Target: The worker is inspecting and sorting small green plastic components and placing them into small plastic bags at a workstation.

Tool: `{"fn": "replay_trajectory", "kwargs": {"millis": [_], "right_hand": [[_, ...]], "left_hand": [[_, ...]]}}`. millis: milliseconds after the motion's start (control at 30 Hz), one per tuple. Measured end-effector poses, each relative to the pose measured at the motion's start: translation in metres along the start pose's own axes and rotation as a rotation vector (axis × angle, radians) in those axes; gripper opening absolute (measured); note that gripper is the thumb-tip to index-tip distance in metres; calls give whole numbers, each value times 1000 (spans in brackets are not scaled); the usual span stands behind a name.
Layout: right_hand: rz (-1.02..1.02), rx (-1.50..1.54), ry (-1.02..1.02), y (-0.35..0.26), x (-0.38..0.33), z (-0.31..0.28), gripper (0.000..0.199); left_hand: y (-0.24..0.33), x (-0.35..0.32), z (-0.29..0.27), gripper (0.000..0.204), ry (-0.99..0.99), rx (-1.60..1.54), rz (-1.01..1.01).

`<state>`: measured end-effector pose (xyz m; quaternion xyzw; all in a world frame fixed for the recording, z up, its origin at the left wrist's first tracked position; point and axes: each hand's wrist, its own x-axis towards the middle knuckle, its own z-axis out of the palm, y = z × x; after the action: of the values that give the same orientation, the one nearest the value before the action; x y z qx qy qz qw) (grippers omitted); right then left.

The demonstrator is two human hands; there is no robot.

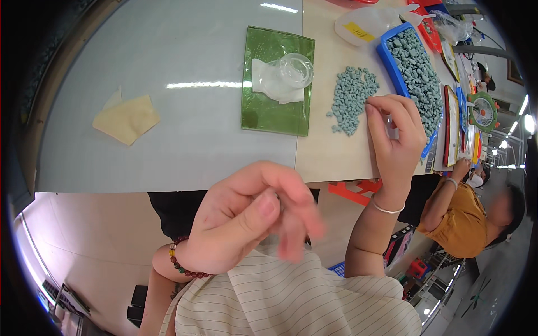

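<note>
Right hand [395, 140] fingertips on pile of teal stones [352, 99] on surface [330, 151], grip open. Left hand [249, 215] raised, blurred, pinched; contents indiscernible.

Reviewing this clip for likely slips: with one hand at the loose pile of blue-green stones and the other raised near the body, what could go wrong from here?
1. The right hand works at the edge of the loose stone pile; a sweep could scatter stones across the table.
2. The blue tray is heaped full beside that hand; a nudge might spill it.
3. The left hand is blurred; anything small pinched there could drop unseen.
</note>
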<state>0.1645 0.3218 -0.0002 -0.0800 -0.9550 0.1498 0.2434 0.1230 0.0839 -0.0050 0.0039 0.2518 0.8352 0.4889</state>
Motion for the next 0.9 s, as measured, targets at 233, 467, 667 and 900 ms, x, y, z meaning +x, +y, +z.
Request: {"fn": "replay_trajectory", "kwargs": {"millis": [233,467,667,900], "right_hand": [[34,-69,-108,-3,1,-2,6],[223,87,39,-3,-14,-10,8],[154,-71,-36,0,-6,-12,9],[104,-19,-4,-13,-6,-12,8]], "left_hand": [[0,-3,-26,23,-265,143,70],[1,-8,-26,17,-234,196,137],[0,2,-8,23,-66,330,167],[4,-3,-12,10,-168,380,162]]}}
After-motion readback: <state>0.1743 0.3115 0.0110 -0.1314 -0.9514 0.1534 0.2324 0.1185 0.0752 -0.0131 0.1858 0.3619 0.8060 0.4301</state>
